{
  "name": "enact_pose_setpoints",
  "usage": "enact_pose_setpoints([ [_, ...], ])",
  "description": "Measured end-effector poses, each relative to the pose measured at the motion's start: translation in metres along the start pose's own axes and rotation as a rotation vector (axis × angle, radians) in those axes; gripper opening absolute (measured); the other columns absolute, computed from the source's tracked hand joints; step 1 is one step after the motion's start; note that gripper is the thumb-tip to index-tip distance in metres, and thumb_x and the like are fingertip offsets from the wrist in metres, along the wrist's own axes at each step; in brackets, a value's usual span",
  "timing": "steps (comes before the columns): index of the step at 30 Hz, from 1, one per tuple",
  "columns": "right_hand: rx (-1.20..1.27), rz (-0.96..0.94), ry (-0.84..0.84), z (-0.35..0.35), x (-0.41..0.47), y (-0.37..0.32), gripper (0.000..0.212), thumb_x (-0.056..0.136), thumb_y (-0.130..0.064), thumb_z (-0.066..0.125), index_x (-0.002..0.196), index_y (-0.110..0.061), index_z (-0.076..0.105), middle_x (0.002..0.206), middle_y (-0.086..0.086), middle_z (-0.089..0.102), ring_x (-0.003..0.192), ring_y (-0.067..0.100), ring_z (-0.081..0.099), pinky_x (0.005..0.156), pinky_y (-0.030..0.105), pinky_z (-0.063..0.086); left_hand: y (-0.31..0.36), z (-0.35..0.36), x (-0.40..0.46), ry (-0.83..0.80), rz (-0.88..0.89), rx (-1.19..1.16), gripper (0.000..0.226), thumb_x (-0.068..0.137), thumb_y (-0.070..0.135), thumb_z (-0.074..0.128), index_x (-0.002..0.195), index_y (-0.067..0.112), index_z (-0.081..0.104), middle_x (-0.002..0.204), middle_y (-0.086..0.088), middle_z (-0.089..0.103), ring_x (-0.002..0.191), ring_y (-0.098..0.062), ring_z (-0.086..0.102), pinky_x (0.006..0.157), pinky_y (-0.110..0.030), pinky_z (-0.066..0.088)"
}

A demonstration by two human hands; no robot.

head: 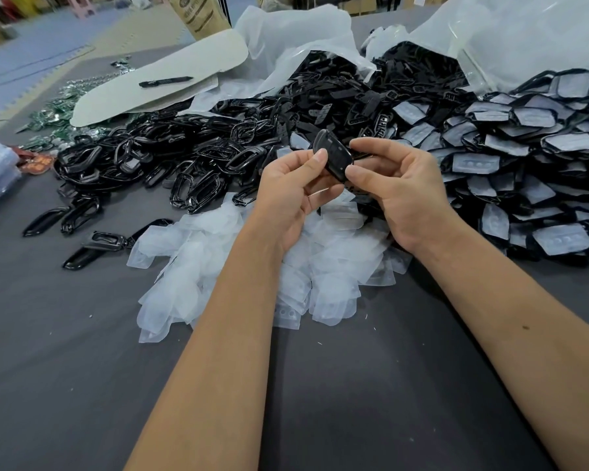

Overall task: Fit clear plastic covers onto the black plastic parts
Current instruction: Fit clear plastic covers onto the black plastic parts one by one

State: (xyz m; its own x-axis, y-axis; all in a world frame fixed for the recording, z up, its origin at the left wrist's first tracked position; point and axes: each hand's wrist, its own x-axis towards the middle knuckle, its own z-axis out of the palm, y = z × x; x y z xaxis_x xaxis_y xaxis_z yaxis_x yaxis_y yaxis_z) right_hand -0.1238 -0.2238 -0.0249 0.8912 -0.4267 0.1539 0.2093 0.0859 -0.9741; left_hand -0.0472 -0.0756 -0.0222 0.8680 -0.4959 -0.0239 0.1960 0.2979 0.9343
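Both bare forearms reach far over the grey table; left hand (295, 188) and right hand (400, 188) pinch one glossy black oval plastic part (334, 154), long axis tilted near-right, above the near heap of clear plastic covers (252, 263).

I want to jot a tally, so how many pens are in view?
1: a black pen lying on the pale card sheet at the far left of the table; others may be buried.

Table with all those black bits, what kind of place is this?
Probably a small factory or packing workshop: heaps of black plastic parts, a pile of clear covers, and both hands fitting one piece.
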Motion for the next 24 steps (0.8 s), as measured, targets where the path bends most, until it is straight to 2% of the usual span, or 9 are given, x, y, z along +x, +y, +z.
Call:
enact_pose_setpoints([
  [5,0.024,0.02,-0.023,0.002,-0.0018,-0.003,0.041,0.086,0.0,0.081,0.122,-0.009,0.065,0.084,0.004,0.079,0.084,0.02,0.075,0.089,0.034,0.062,0.0008,-0.0007,0.0001,-0.023,0.016,-0.003,0.017,0.105,0.011,0.056,0.095,0.004,0.067,0.081,-0.004,0.076,0.066,-0.008,0.07,0.065,-0.023,0.059],
  [9,0.148,0.126,0.013,0.0051,-0.0015,-0.0037,0.026,0.095,-0.008,0.074,0.121,-0.007,0.067,0.088,0.005,0.078,0.083,0.017,0.072,0.094,0.04,0.061,-0.0013,-0.0002,0.0005,-0.019,0.026,0.065,0.016,0.105,0.011,0.058,0.104,-0.002,0.067,0.087,-0.01,0.074,0.07,-0.012,0.066,0.064,-0.024,0.058],
  [14,0.222,0.216,0.004,0.0008,-0.0019,-0.0063,0.023,0.094,0.001,0.07,0.116,-0.005,0.07,0.096,0.01,0.078,0.084,0.018,0.072,0.078,0.028,0.06,-0.0031,0.0012,0.0002,-0.044,0.04,0.131,0.013,0.103,0.01,0.061,0.099,0.003,0.072,0.08,-0.004,0.074,0.067,-0.01,0.067,0.059,-0.022,0.057],
  [19,0.292,0.26,-0.007,0.002,-0.0021,-0.0088,0.024,0.093,0.007,0.068,0.114,-0.001,0.071,0.095,0.013,0.076,0.077,0.018,0.071,0.073,0.027,0.06,-0.0005,0.0003,0.0015,-0.02,0.003,0.125,0.015,0.102,0.013,0.063,0.1,0.005,0.075,0.077,-0.004,0.071,0.066,-0.009,0.058,0.055,-0.017,0.052],
  [24,0.329,0.268,0.024,0.0041,-0.0029,-0.0093,0.024,0.092,0.008,0.068,0.114,0.0,0.071,0.093,0.014,0.076,0.077,0.02,0.07,0.072,0.027,0.06,0.0018,0.0007,0.0025,-0.008,-0.018,0.107,0.016,0.101,0.013,0.064,0.093,0.008,0.076,0.073,-0.003,0.069,0.062,-0.008,0.054,0.055,-0.016,0.052],
])
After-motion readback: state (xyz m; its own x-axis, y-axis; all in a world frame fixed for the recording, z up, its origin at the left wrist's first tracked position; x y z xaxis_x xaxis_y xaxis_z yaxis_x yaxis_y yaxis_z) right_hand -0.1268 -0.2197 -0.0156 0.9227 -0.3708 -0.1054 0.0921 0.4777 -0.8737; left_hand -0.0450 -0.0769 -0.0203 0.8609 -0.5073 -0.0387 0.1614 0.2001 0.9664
